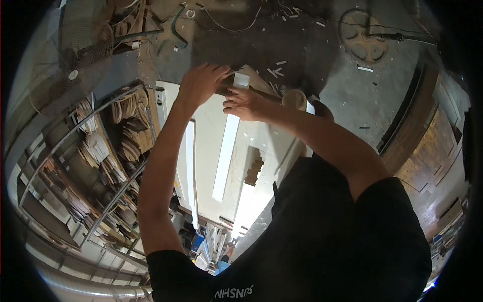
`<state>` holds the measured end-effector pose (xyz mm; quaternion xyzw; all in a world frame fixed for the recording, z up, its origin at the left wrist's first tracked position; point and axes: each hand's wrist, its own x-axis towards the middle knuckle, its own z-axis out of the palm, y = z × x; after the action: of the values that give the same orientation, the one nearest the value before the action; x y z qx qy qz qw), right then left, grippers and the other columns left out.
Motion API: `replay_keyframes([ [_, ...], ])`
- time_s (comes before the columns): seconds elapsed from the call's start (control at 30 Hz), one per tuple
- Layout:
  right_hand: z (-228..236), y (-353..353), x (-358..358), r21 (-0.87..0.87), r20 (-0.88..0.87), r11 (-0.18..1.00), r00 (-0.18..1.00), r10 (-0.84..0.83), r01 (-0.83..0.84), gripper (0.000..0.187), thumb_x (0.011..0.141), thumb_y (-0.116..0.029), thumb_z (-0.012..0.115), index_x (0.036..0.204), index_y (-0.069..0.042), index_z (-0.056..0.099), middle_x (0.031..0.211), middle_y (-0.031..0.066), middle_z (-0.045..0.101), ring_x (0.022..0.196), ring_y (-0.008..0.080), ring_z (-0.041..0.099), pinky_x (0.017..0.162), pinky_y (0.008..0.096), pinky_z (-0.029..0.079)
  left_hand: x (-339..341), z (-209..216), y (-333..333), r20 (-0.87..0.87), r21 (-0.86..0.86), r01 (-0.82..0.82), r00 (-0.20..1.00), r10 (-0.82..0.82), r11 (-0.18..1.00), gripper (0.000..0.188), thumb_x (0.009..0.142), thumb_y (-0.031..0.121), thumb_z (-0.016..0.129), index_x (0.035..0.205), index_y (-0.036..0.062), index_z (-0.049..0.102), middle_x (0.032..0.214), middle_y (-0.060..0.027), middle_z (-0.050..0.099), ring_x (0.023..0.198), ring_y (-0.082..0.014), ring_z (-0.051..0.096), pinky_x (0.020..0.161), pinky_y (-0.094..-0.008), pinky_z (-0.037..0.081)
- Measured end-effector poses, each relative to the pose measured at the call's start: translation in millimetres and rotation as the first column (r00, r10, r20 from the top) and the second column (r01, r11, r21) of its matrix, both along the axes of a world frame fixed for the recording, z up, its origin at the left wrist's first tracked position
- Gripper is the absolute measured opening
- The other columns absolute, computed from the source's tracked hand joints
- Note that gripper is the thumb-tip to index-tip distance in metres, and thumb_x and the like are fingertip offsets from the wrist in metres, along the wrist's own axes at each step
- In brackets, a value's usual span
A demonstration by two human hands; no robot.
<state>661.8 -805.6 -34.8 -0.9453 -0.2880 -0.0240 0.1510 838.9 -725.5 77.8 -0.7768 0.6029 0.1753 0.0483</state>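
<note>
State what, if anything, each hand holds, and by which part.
The right hand lies across a white strip near its far end; whether it grips cannot be told. Whether the left hand holds anything is unclear.

Caged fan (74, 75), spoked base (376, 49), silver duct (95, 288)

The right hand (242, 104) covers part of a long, flat white strip (227, 151). The back of the left hand (197, 85) hides its palm. A black cloth shirt (322, 226) covers some of the pale, flat desk (206, 146). Tiny white bits (245, 135) there are too small to name. The round wire fan (74, 75) looks blurry. The dark rim cuts off a shiny silver pipe (95, 290).
</note>
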Motion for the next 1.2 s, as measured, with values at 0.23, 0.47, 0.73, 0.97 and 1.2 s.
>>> replay_keyframes([
  [0.23, -8.4, 0.7, -0.4, 0.009, -0.032, 1.0, 0.999, -0.023, 0.023, 0.03, 0.086, -0.038, 0.078, 0.109, -0.023, 0.066, 0.106, -0.0097, 0.061, 0.124, 0.0126, 0.055, 0.134, 0.0472, 0.018, -2.1, 9.1, -28.2, 0.082, 0.236, 0.078, 0.992, -0.1, 0.969, 0.025, 0.105, 0.023, 0.062, 0.127, 0.022, 0.073, 0.107, -0.0039, 0.077, 0.104, -0.0284, 0.074, 0.091, -0.045, 0.058],
  [0.47, -4.8, -2.1, -1.5, 0.085, -0.002, 0.996, 0.999, -0.038, 0.039, 0.025, 0.085, -0.036, 0.079, 0.104, -0.023, 0.068, 0.102, -0.0095, 0.061, 0.12, 0.0127, 0.057, 0.133, 0.0458, 0.021, -5.7, 8.9, -23.2, 0.084, 0.225, 0.097, 0.989, -0.118, 0.97, 0.025, 0.103, 0.023, 0.062, 0.125, 0.0228, 0.074, 0.108, -0.0031, 0.077, 0.106, -0.026, 0.074, 0.091, -0.0438, 0.059],
  [0.73, -11.9, -5.9, -2.1, 0.179, 0.082, 0.981, 0.992, -0.094, 0.078, 0.012, 0.088, -0.024, 0.071, 0.099, -0.023, 0.069, 0.096, -0.0095, 0.061, 0.111, 0.0118, 0.059, 0.132, 0.0444, 0.023, -3.7, 5.4, -34.2, 0.088, 0.241, 0.093, 0.989, -0.117, 0.966, 0.023, 0.099, 0.019, 0.062, 0.117, 0.0211, 0.076, 0.103, -0.0027, 0.078, 0.101, -0.0262, 0.076, 0.09, -0.0442, 0.059],
  [0.97, -5.1, -0.3, -1.1, 0.183, 0.11, 0.981, 0.99, -0.092, 0.071, 0.008, 0.096, -0.022, 0.062, 0.096, -0.025, 0.069, 0.096, -0.0103, 0.061, 0.113, 0.0118, 0.058, 0.119, 0.038, 0.033, 8.2, -42.3, 5.5, 0.121, 0.246, 0.165, 0.972, -0.2, 0.955, 0.026, 0.1, 0.02, 0.063, 0.123, 0.0208, 0.076, 0.109, -0.0045, 0.079, 0.103, -0.0284, 0.075, 0.091, -0.0452, 0.059],
  [1.2, -10.0, -10.2, -6.7, 0.164, 0.092, 0.98, 0.987, -0.133, 0.116, 0.006, 0.088, -0.023, 0.069, 0.091, -0.022, 0.064, 0.088, -0.0075, 0.055, 0.102, 0.012, 0.058, 0.124, 0.0381, 0.034, 13.2, -36.4, 85.2, 0.079, -0.08, -0.73, 0.674, 0.735, 0.678, 0.058, 0.087, 0.045, 0.086, 0.134, 0.014, 0.072, 0.123, -0.0103, 0.077, 0.112, -0.0374, 0.074, 0.094, -0.0527, 0.06],
])
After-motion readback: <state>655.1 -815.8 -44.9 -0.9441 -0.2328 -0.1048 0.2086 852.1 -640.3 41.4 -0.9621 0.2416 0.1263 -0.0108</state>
